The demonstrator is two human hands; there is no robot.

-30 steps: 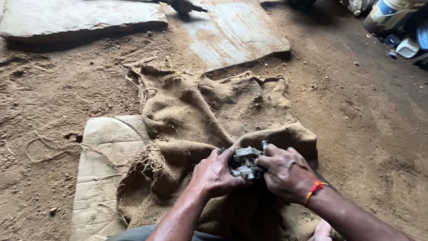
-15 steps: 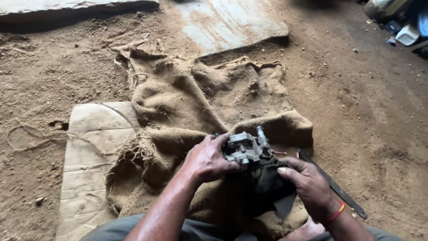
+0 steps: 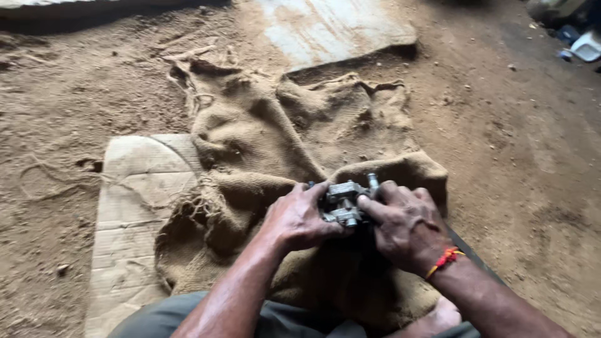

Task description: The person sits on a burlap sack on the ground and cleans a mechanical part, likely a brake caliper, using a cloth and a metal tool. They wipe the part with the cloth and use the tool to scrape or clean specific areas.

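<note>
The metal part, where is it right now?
In the head view, lower centre: the metal part sits gripped between the left hand and right hand, above the burlap sack.

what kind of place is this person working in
Probably a rough workshop or shed with a bare earth floor. The person sits low over a brown burlap sack spread on a flattened cardboard sheet, both hands, left hand and right hand, gripping a small grey metal part.

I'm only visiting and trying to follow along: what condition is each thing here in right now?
Metal part: gripped between both hands, above the sack.
Left hand: closed on the metal part.
Right hand: closed on the metal part; red thread at the wrist.
Burlap sack: crumpled, frayed, spread on the dirt.
Cardboard: flat, dusty, partly under the sack.
</note>
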